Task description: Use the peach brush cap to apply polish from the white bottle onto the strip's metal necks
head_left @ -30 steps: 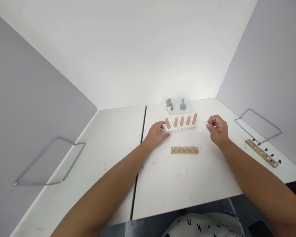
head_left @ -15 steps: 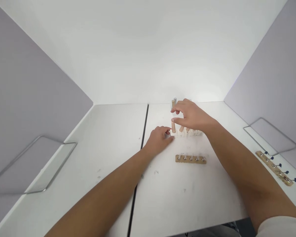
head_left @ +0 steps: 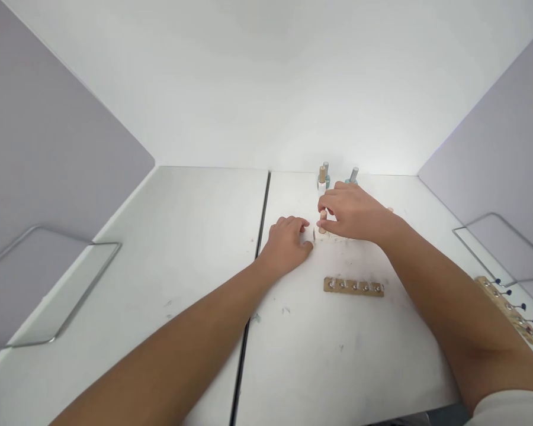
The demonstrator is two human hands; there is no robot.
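Since a second ago, the right hand (head_left: 355,212) has moved left across the bottle row (head_left: 332,236) on the counter (head_left: 204,219). Its grip pinches the peach cap (head_left: 323,222) at the row's left end. The left hand (head_left: 286,245) sits just beside, grip half open, holding nothing I can see. Most bottles hide behind the right hand; any writing is too blurry to read.

White tabletop (head_left: 328,367) under two wooden strips (head_left: 354,287), capped bottles (head_left: 324,215), grey flecks (head_left: 286,310).
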